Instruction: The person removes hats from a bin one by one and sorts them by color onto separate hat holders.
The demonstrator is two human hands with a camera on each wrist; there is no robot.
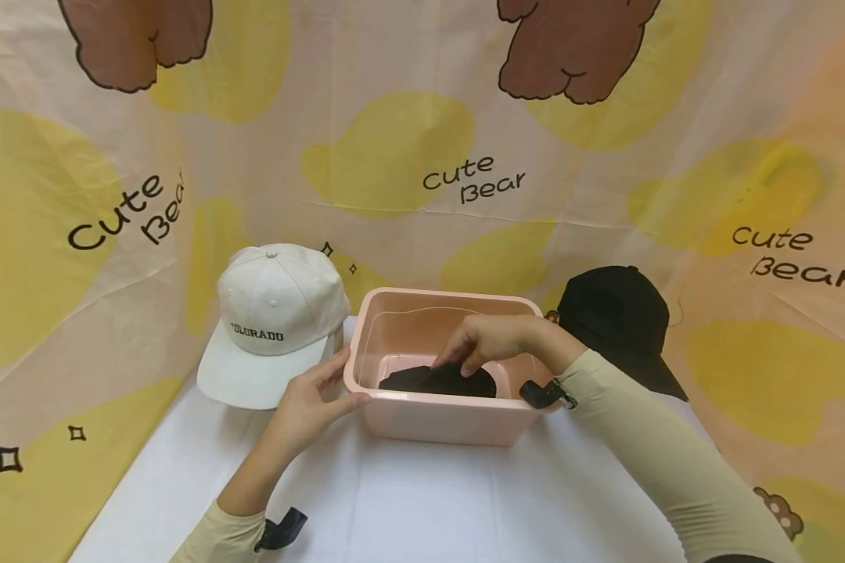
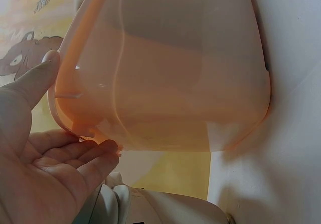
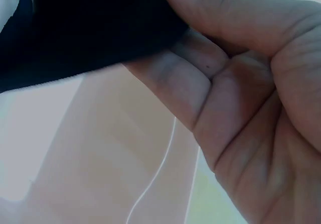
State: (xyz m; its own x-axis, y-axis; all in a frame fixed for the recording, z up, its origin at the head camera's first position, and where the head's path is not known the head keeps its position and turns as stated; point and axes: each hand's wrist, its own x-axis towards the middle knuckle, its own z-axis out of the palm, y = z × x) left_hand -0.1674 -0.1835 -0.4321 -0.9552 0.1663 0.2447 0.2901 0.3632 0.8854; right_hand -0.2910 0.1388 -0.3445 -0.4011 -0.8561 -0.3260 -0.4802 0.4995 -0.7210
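A pink plastic bin (image 1: 440, 422) stands on the white table. My left hand (image 1: 306, 410) grips its left rim, thumb on the near side; in the left wrist view the thumb (image 2: 42, 78) and fingers lie on either side of that rim. Inside the bin, near its bottom, is a black cap (image 1: 411, 380), partly hidden by the front wall. Reaching in from the right, my right hand (image 1: 500, 336) pinches the cap. The right wrist view shows the black cloth (image 3: 110, 28) between thumb and fingers.
To the left of the bin, a white cap (image 1: 282, 293) lettered COLORADO sits raised above the table (image 1: 422, 508). Another black cap (image 1: 613, 313) is at the right, behind my right forearm. A printed curtain (image 1: 394, 234) hangs behind and along both sides.
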